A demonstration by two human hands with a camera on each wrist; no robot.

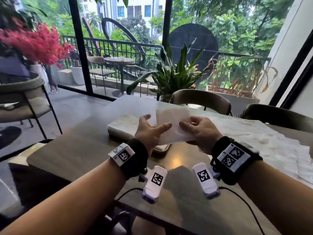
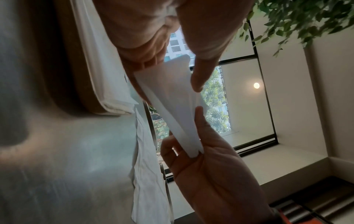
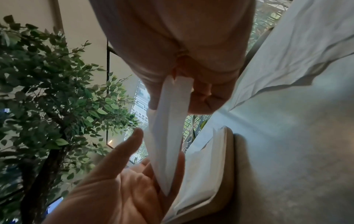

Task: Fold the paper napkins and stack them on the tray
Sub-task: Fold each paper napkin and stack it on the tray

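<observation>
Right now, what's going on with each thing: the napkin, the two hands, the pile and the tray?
napkin: held up in the air above the table, partly folded.
right hand: pinches one end of the napkin.
left hand: fingers spread, touching the napkin's other end.
napkin pile: lying flat, stacked on the tray.
tray: flat on the table, mostly hidden by the pile and hands.

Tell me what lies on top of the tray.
On the tray sits a stack of white napkins, seen edge-on from both wrists. The left hand and the held napkin cover most of the tray itself.
</observation>
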